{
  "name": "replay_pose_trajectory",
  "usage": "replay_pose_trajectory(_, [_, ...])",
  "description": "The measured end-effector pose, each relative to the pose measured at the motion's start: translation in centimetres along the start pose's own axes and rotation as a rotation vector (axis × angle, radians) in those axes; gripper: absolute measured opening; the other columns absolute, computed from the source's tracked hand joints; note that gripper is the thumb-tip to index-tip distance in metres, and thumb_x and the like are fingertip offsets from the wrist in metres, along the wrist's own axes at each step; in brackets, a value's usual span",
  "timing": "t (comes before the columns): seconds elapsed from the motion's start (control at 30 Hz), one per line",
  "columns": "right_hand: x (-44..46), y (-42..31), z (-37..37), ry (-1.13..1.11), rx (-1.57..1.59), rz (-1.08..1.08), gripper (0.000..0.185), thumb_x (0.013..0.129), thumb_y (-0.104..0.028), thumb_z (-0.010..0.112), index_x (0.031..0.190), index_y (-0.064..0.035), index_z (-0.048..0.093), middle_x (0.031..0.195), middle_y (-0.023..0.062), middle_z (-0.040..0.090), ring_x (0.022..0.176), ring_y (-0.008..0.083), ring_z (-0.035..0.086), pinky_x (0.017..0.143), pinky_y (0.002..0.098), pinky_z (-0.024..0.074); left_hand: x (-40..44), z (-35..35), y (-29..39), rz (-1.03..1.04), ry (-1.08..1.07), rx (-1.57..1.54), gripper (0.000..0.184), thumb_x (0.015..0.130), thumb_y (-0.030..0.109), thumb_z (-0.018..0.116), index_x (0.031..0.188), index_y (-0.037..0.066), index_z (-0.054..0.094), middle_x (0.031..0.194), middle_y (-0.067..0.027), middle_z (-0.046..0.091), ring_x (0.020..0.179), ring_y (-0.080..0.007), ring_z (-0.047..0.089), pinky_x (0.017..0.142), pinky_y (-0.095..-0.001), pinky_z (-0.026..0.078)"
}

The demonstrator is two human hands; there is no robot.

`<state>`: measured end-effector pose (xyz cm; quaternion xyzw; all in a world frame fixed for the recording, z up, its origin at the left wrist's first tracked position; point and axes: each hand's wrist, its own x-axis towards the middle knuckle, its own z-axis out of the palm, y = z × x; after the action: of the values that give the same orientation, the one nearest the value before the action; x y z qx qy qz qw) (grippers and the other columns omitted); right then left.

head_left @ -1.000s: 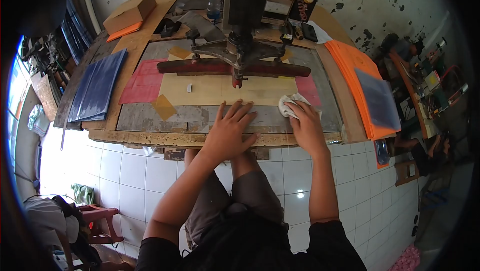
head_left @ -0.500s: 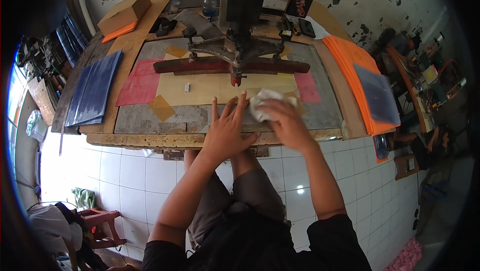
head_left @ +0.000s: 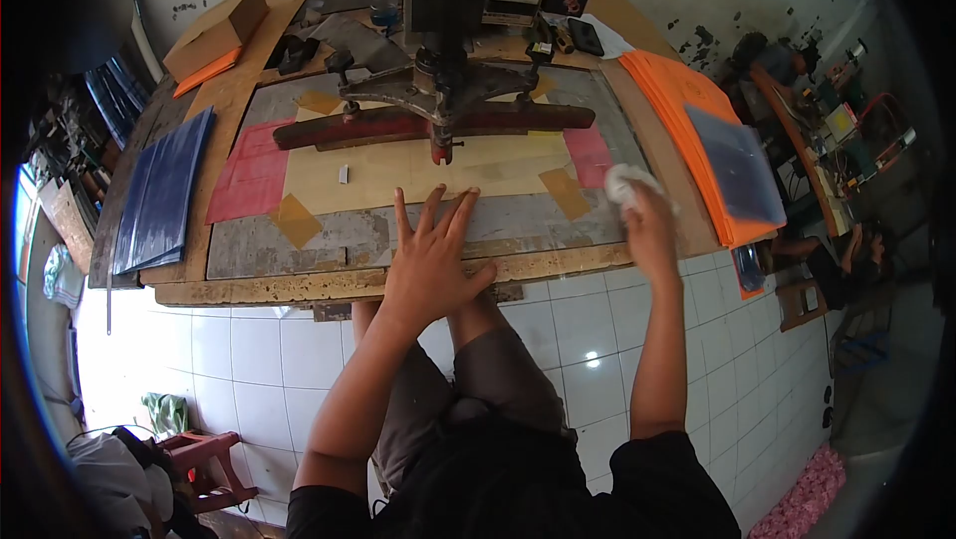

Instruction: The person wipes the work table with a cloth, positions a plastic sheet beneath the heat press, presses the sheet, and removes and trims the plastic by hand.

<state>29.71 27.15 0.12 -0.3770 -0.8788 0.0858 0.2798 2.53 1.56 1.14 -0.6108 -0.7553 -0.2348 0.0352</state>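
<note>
Sits at a broad, worn, wood-edged counter (head_left: 259,288) inset with a scuffed grey metal plate (head_left: 523,230), facing a dark metal press (head_left: 428,91) with a long red-sided crossbar. Has a long, flat, pale-yellow sheet (head_left: 368,179) on the plate, partly hidden by the crossbar; to the right, a bright orange stack of flat sheets (head_left: 672,111); to the left, glossy dark-blue plastic sheets (head_left: 164,191). Rests the left hand (head_left: 430,260) flat, with fingers spread and reaching onto the pale-yellow sheet's near edge, grip apart and holding nothing. Clamps the right-hand grip (head_left: 652,225), slightly blurred, on a crumpled white cloth (head_left: 627,181) at the plate's right end, just beside a small pink flat patch (head_left: 588,153). Should find the cloth light, soft and limp, hardly fragile, best taken bunched from above. Should find the pale-yellow sheet thin, perhaps slick, best steadied flat near its edge.
</note>
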Motion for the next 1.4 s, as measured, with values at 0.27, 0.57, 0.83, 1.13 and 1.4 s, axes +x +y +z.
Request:
replay_pose_trajectory(0.27, [-5.7,-13.4,1.1,-0.216,0.140,-0.486,0.055,0.093,0.002,0.068,0.145,-0.0157,0.069,0.149,0.0128,0.065,0.143,0.0353,0.057,0.122,0.0551,0.0409,0.1,0.4,-0.5,0.047,0.017,-0.010,0.078,0.093,0.053,0.072,0.154,0.006,0.059,0.166,-0.0087,0.051,0.161,-0.0370,0.034,0.133,-0.0729,0.000])
replay_pose_trajectory(0.57, [-4.6,-4.7,0.4,0.120,-0.037,0.108,0.055,0.096,-0.001,0.069,0.149,-0.0166,0.066,0.145,0.0145,0.066,0.142,0.0370,0.056,0.119,0.0558,0.0405,0.2,0.4,-0.2,0.042,0.033,0.018,0.076,0.094,0.050,0.070,0.155,0.005,0.059,0.167,-0.0090,0.050,0.162,-0.0381,0.032,0.133,-0.0742,0.001])
replay_pose_trajectory(0.83, [-9.3,-10.5,1.9,-0.069,0.222,-0.388,0.057,0.087,-0.006,0.071,0.143,-0.0191,0.073,0.149,0.0133,0.065,0.139,0.0405,0.057,0.120,0.0580,0.0405,0.2,0.6,-0.3,0.046,0.046,0.036,0.074,0.095,0.050,0.070,0.153,0.004,0.061,0.168,-0.0107,0.049,0.164,-0.0375,0.030,0.132,-0.0740,0.002])
replay_pose_trajectory(1.13, [-8.2,-5.2,1.7,0.248,0.040,-0.035,0.041,0.098,-0.009,0.069,0.139,-0.0121,0.072,0.145,0.0117,0.067,0.140,0.0345,0.057,0.123,0.0553,0.0336,0.1,0.1,-0.5,0.179,0.016,-0.022,0.054,0.106,0.041,0.065,0.153,0.016,0.064,0.168,-0.0054,0.051,0.164,-0.0338,0.031,0.135,-0.0681,0.009])
replay_pose_trajectory(1.4, [-10.2,-12.3,3.8,0.035,0.169,-0.390,0.057,0.085,-0.011,0.075,0.140,-0.0235,0.075,0.150,0.0101,0.061,0.145,0.0364,0.054,0.121,0.0594,0.0367,0.3,0.4,-0.3,0.127,-0.011,-0.008,0.047,0.109,0.036,0.061,0.153,0.021,0.065,0.170,-0.0012,0.051,0.163,-0.0337,0.035,0.135,-0.0691,0.010])
